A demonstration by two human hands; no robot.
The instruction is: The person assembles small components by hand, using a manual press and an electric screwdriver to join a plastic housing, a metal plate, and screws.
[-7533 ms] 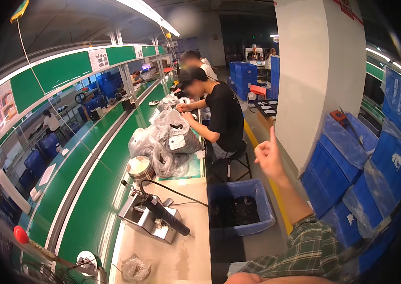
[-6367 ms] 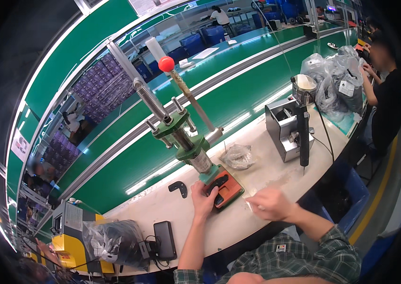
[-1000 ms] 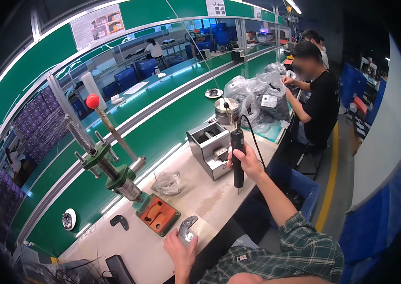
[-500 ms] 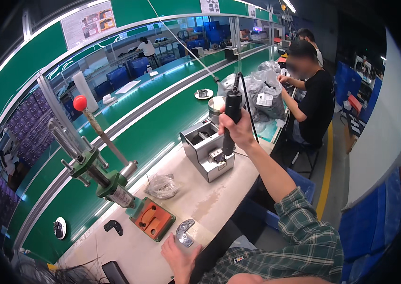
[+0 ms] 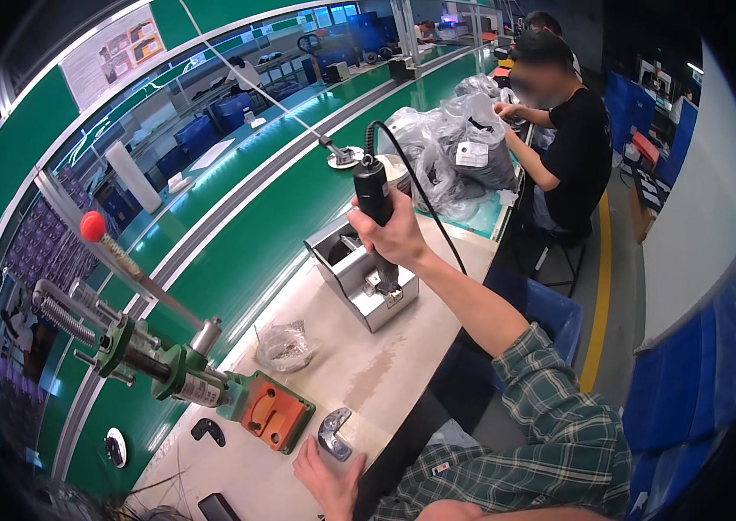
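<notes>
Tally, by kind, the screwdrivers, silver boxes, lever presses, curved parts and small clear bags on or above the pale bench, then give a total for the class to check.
Screwdriver: 1
Silver box: 1
Lever press: 1
Curved parts: 2
Small clear bag: 1
Total: 6

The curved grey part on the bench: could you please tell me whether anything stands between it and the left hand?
Nothing visible stands between the left hand and the curved grey part; the orange fixture sits to its left.
</notes>
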